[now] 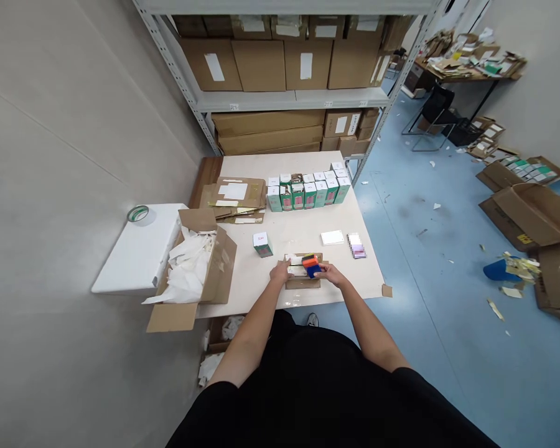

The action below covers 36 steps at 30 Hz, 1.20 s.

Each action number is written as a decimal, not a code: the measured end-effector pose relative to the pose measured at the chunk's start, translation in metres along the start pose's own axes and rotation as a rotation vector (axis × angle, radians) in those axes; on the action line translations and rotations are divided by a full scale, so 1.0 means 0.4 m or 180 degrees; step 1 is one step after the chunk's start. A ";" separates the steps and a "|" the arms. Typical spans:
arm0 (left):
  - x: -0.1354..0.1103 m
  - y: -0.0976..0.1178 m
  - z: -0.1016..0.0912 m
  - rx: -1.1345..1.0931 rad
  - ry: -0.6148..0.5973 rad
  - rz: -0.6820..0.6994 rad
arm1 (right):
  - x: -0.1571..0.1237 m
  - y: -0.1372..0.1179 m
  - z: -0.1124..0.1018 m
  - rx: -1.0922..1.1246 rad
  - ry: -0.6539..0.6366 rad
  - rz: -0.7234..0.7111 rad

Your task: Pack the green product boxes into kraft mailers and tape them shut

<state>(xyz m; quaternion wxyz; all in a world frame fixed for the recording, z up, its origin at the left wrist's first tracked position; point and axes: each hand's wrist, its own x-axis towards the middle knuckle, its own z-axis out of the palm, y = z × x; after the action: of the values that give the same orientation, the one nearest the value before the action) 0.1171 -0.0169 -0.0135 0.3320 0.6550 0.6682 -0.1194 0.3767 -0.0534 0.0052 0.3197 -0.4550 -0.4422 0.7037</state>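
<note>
Directly in front of me on the table [242, 286], an unfolded small cardboard box [303, 284] lies with pale contents. My left hand [280, 272] is closed at its left edge, the fingertips pressed on the box side. My right hand [332, 274] grips a blue-and-orange handheld tool [312, 269] over the box's right part; its exact kind is too small to make out. A single green-and-white carton [262, 245] stands upright just beyond my left hand. Beyond my right hand lie a white card stack [332, 238] and a purple-and-white stack of small packets [356, 246].
Several green-and-white cartons [310, 194] stand in rows at the table's back, beside flattened cardboard [236, 191]. An open box of white paper [192, 261] sits at left, near a green tape roll [138, 213]. Shelving [289, 99] rises behind. Open boxes [527, 214] lie right.
</note>
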 end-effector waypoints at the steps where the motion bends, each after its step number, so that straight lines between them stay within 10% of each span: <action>1: -0.015 0.002 0.002 -0.0015 0.0085 -0.0014 | 0.002 0.004 -0.002 0.0018 0.0063 -0.0030; 8: -0.124 0.028 0.033 -0.0771 0.1340 0.0602 | 0.008 0.013 -0.017 0.0013 0.0139 -0.0179; 15: -0.169 0.092 0.013 -0.2186 0.0835 0.1257 | 0.007 0.049 -0.006 0.0157 0.0201 -0.0152; 23: -0.219 0.091 -0.059 -0.1989 0.0740 0.1574 | 0.000 0.062 0.003 0.0340 0.0181 -0.0281; 36: -0.226 0.084 -0.143 -0.2312 0.2053 0.1628 | 0.010 0.046 0.016 -0.0572 0.0143 -0.0383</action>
<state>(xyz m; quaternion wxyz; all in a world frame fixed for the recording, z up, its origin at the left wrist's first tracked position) 0.1255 -0.0510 0.0928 0.3335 0.6432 0.5539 0.4103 0.3683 -0.0598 -0.0118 0.3291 -0.4701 -0.5229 0.6303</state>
